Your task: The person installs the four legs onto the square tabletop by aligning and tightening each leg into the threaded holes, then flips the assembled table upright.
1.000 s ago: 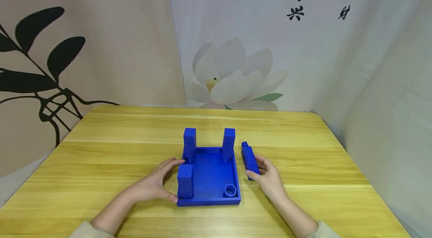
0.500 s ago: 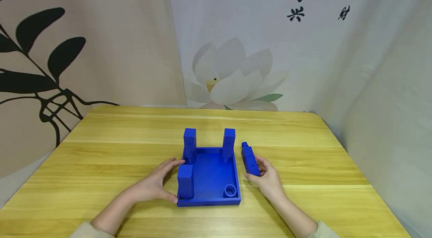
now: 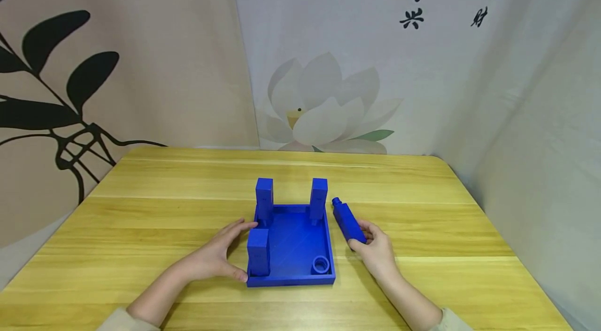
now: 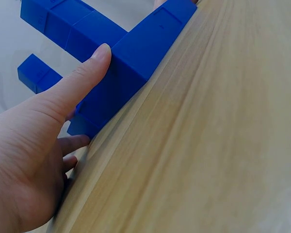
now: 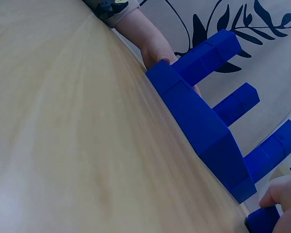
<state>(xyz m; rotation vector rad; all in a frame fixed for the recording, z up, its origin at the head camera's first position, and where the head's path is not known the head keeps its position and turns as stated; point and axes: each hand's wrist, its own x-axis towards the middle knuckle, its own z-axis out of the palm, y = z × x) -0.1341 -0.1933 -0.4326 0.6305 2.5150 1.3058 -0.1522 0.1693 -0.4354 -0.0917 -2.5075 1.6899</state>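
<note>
The loose blue leg (image 3: 346, 220) slants just right of the blue tray (image 3: 292, 281), its near end pinched by the right hand (image 3: 379, 255), cropped in the right wrist view; the left hand (image 3: 213, 253), spread, touches the tray's left side; table contact beneath the leg is unclear.

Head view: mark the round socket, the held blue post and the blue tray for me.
Round socket (image 3: 320, 265): head view, its hollow centre.
Held blue post (image 3: 348, 223): head view, middle of its shaft.
Blue tray (image 3: 292, 243): head view, bare part of its floor.
</note>
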